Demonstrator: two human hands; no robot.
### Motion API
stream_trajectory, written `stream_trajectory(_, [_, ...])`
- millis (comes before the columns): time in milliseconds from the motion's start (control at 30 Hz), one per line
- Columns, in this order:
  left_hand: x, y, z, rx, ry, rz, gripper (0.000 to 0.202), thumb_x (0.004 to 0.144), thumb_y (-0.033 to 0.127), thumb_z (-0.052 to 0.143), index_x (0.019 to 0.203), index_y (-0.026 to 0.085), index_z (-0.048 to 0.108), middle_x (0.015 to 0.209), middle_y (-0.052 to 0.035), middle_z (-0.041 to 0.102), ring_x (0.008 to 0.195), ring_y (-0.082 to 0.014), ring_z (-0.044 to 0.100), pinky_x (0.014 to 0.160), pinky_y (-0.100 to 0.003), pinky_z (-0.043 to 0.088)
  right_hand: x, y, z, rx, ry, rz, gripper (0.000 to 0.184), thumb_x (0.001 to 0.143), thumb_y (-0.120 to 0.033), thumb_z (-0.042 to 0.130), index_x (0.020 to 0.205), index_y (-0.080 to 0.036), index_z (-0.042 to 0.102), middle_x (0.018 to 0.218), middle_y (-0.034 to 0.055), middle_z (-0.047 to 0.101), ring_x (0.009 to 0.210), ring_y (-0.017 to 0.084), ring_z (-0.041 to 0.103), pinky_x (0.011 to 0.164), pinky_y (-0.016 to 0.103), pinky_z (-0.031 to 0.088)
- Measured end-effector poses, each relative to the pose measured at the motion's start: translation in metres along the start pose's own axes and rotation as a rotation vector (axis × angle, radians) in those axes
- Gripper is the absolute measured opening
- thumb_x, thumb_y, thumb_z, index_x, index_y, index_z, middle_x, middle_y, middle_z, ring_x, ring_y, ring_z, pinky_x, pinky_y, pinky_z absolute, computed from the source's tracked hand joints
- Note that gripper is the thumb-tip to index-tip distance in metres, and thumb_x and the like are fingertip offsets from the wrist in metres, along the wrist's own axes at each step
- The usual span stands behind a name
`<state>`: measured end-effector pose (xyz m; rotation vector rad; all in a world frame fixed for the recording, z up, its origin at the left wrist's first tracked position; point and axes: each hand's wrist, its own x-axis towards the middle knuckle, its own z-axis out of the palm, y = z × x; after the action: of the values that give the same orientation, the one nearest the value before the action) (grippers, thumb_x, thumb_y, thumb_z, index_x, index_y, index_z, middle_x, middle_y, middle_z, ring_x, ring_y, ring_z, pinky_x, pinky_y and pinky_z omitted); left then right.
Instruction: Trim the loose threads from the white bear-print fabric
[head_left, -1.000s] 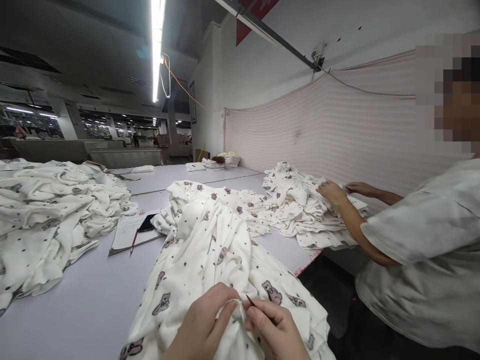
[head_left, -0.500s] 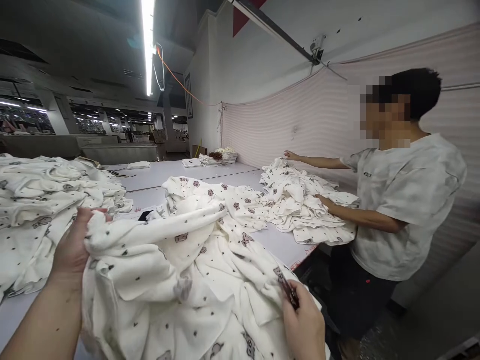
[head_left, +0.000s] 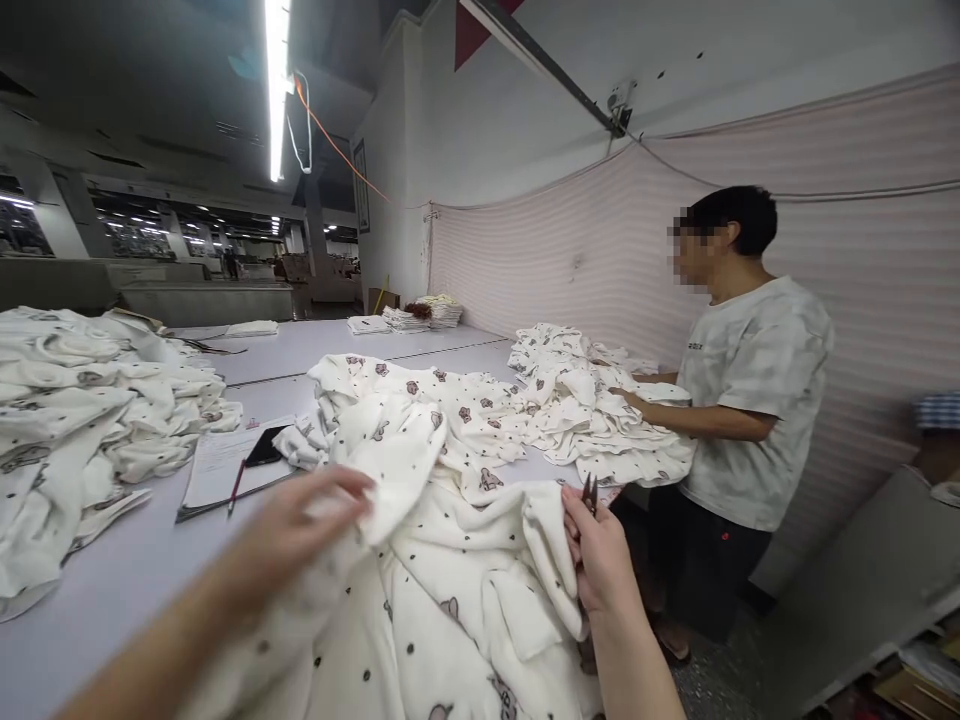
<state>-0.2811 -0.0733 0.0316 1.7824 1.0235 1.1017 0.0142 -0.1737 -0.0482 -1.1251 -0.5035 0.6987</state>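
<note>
One bear-print cloth point(head_left: 450, 565), right hand point(head_left: 602, 560) closed around dark snips point(head_left: 590, 500) and a fold of it, left hand point(head_left: 296, 530) blurred, half-curled, grip unclear, cloth spread between both, notebook point(head_left: 212, 472) and phone point(head_left: 264, 448) just beyond left hand.

Left hand point(head_left: 319, 520) is blurred, loosely parted — right hand point(head_left: 600, 550) grips, angled upward

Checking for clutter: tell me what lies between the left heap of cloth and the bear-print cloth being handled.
In the head view, a notepad lies there on the table, with a red pen and an apparent black phone on it.
</note>
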Motion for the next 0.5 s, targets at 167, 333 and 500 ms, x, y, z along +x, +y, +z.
stream_trajectory(167, [-0.034, -0.021, 0.125, 0.012, -0.556, 0.004, 0.061, 0.073, 0.044, 0.070, 0.129, 0.027, 0.052, 0.111, -0.0063, 0.066, 0.096, -0.0271, 0.063, 0.081, -0.035, 0.051, -0.010, -0.009, 0.021, -0.038, -0.248, 0.111, 0.034, 0.070, -0.043, 0.074, 0.065, -0.014, 0.057, 0.047, -0.0064, 0.053, 0.030, -0.001, 0.024, 0.033, 0.014, 0.013])
stream_trajectory(333, [-0.023, -0.034, 0.131, -0.141, -0.397, -0.069, 0.039, 0.084, 0.046, 0.054, 0.114, 0.020, 0.054, 0.117, -0.0097, 0.063, 0.110, -0.0287, 0.057, 0.090, -0.036, 0.046, -0.030, -0.016, 0.015, -0.115, -0.318, 0.105, 0.040, 0.077, -0.042, 0.069, 0.105, -0.013, 0.066, 0.067, 0.0015, 0.069, 0.032, 0.001, 0.028, 0.033, 0.015, 0.018])
stream_trajectory(500, [-0.019, -0.040, 0.090, -0.413, -0.463, -0.320, 0.048, 0.080, 0.053, 0.057, 0.118, 0.024, 0.049, 0.109, -0.0060, 0.068, 0.096, -0.0247, 0.066, 0.082, -0.033, 0.051, -0.056, 0.001, -0.008, -0.427, -0.156, -0.142, 0.028, 0.079, -0.038, 0.067, 0.102, -0.022, 0.069, 0.096, 0.0052, 0.071, 0.083, 0.019, 0.065, 0.068, 0.024, 0.051])
